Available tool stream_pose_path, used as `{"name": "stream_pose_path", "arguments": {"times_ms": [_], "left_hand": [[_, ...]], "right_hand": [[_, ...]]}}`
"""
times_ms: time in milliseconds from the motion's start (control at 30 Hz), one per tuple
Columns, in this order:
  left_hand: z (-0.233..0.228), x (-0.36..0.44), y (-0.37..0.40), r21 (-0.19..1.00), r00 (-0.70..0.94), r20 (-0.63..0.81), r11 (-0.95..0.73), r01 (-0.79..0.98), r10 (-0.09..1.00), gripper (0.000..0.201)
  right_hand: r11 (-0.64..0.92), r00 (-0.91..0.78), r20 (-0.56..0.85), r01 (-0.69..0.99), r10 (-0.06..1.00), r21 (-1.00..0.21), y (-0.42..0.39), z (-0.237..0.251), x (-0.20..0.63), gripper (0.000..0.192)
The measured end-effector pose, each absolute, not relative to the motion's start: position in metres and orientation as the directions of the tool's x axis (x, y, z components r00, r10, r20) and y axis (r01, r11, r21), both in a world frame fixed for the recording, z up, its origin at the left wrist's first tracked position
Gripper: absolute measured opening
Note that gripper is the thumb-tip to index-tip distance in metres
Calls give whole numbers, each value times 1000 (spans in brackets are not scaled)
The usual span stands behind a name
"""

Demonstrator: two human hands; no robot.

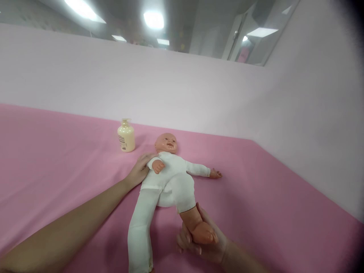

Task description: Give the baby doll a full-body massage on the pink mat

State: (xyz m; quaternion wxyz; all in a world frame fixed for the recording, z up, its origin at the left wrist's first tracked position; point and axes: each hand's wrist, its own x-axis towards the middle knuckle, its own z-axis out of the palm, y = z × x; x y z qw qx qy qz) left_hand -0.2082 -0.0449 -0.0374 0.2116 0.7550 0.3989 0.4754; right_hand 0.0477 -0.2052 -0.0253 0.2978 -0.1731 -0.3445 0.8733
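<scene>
Two hands, one doll, one pump bottle, that's pretty much the lineup here. The right hand [217, 248] has its grip wrapped around the doll's [173, 168] bare lower leg, thumb on one side and curled fingers underneath, with that knee bent. The left hand [140, 168] is up against the doll's shoulder and upper arm on the other side; some of its fingers are hidden, so I can't tell if that grip is closed on anything or just resting. Doll's on its back in the middle of the tabletop [71, 151], head toward the wall, white outfit, one leg straight toward the camera, one arm stretched out to the right. The bottle [126, 138] stands upright near the head, off to the left and not touching it. There's a wide stretch of pink out to the left and decent space right of the doll too. Back and right edges run along the pale wall [113, 76]; the near edge is out of frame. Above that there's a shiny glass panel [210, 34] with at least five bright lights showing in it.
</scene>
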Motion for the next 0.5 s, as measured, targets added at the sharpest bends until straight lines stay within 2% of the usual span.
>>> {"name": "stream_pose_path", "arguments": {"times_ms": [100, 167, 267, 367, 500], "left_hand": [[-35, -205, -45, 782, 147, 510, -528, 332, 847, 37], [-35, -204, -44, 863, 60, 436, -435, 257, 898, 37], [-41, -205, -39, 934, -58, 337, -325, 147, 940, 43], [-48, -208, -33, 951, -133, 307, -297, 89, 942, 48], [-52, -211, -29, 964, -184, 265, -255, 75, 947, 49]], "right_hand": [[-600, -783, -102, -378, 613, -705, -206, -30, 51, 92], [-601, -799, -104, -352, 593, -718, -205, -35, 53, 91], [-576, -854, -117, -235, 507, -783, -202, -40, 56, 86], [-550, -899, -137, -129, 416, -825, -200, -38, 56, 77], [-448, -867, -126, -120, 483, -886, -202, -24, 56, 61]]}}
